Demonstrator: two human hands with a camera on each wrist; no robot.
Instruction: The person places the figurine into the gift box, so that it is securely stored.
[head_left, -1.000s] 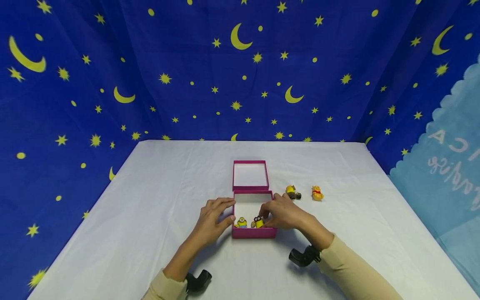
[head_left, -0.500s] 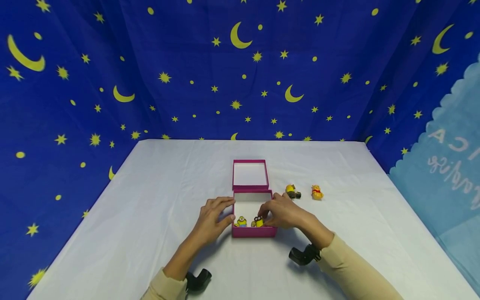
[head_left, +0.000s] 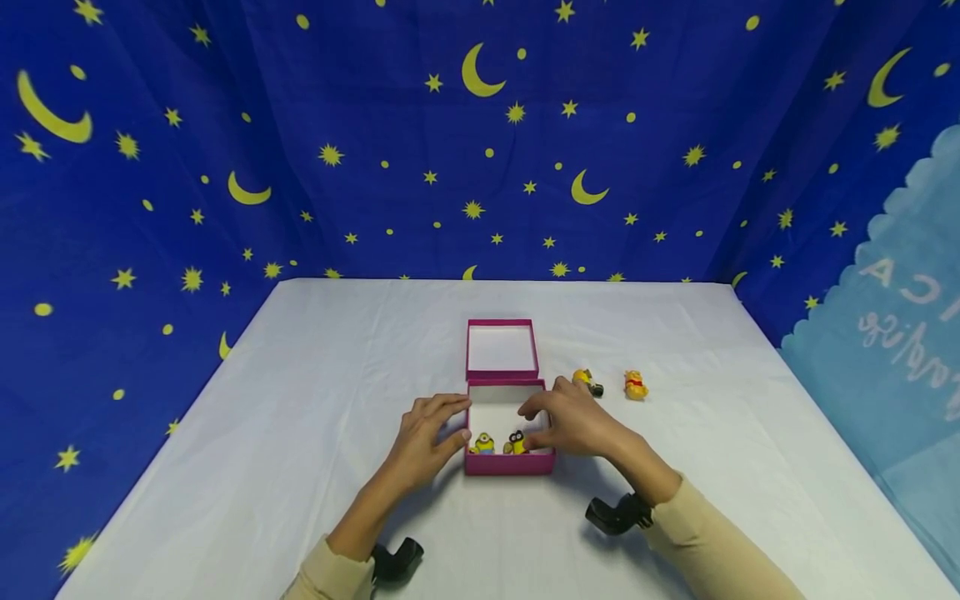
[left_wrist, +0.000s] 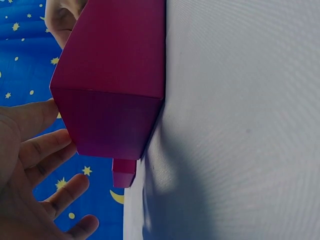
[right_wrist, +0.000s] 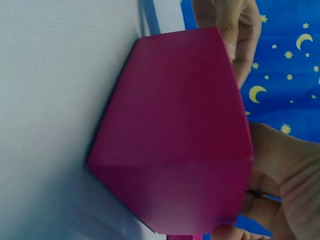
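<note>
A magenta box (head_left: 510,466) with a white inside stands in the middle of the table. Two small yellow Minion toys are inside by its near wall: a one-eyed one (head_left: 484,444) at left and a dark-goggled one (head_left: 515,443) at right. My left hand (head_left: 424,439) touches the box's left rim with its fingertips, the other fingers spread in the left wrist view. Over the right wall reaches my right hand (head_left: 581,422), thumb beside the goggled Minion and index finger raised apart from it. The right wrist view shows the box's outside (right_wrist: 170,115) hiding the toys.
Behind the box lies its magenta lid (head_left: 501,376), inner side up. Right of it on the white table (head_left: 337,358) lie a yellow-and-dark toy (head_left: 592,388), partly behind the right hand, and an orange bear toy (head_left: 635,386) in red. A blue star-patterned curtain (head_left: 420,125) hangs behind.
My right hand has let go of the goggled Minion: its index finger has lifted away and the hand has shifted slightly right. My left hand and the box have stayed put.
</note>
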